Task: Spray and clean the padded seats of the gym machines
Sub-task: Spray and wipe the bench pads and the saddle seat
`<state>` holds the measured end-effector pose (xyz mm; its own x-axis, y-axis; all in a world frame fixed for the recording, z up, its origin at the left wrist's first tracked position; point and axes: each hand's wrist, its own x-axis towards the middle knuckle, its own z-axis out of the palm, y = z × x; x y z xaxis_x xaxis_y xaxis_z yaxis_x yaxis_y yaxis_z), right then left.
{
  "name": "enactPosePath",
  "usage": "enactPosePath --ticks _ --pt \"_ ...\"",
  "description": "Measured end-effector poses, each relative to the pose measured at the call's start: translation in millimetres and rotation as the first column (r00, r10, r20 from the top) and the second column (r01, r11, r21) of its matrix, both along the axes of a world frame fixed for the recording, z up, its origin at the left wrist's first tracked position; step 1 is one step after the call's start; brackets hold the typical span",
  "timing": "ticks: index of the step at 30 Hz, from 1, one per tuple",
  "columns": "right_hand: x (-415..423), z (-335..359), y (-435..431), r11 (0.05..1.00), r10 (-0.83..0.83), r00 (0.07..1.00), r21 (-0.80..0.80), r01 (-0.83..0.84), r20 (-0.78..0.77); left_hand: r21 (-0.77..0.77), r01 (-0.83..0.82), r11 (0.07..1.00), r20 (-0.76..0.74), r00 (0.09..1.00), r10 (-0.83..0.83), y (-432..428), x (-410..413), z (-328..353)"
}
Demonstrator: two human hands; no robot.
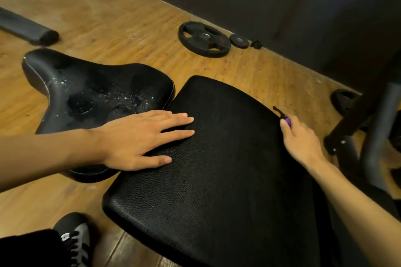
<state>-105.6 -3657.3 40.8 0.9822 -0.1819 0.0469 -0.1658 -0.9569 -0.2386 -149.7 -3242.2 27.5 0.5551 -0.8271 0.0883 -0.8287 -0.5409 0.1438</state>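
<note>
A large black padded seat (217, 169) with a pebbled surface fills the middle of the view. My left hand (143, 138) lies flat on its left part, fingers straight. Left of it sits a second black saddle-shaped padded seat (91, 91), wet with spray droplets across its middle. My right hand (301, 138) is at the big seat's right edge and grips a small purple object with a black tip (284, 118); most of that object is hidden by the fingers, so I cannot tell what it is.
A wooden floor (130, 28) surrounds the seats. A black weight plate (204, 39) and a smaller plate (239, 41) lie near the dark wall. A black roller pad (28, 28) lies far left. A machine frame (368, 128) stands right. My shoe (76, 238) is lower left.
</note>
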Motion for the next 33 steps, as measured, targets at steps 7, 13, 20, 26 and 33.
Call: enactPosePath --ticks 7,13,20,26,33 --pt "65 11 77 0.982 0.178 0.984 -0.065 -0.176 0.015 -0.013 0.001 1.000 0.011 1.000 -0.001 -3 1 -1" --pt "107 20 159 0.935 0.347 0.938 -0.083 -0.345 -0.001 0.002 -0.005 1.000 0.002 1.000 0.005 -3 2 1" --pt "121 11 212 0.864 0.498 0.865 -0.119 -0.489 0.060 0.030 -0.006 1.000 -0.011 1.000 0.007 -3 2 5" --pt "86 6 131 0.920 0.368 0.914 0.075 -0.385 0.171 -0.008 -0.016 1.000 -0.040 0.999 0.015 -1 1 6" --pt "-4 1 -10 0.988 0.080 0.996 0.131 -0.084 0.036 -0.027 -0.017 0.999 -0.002 1.000 0.017 -2 1 2"
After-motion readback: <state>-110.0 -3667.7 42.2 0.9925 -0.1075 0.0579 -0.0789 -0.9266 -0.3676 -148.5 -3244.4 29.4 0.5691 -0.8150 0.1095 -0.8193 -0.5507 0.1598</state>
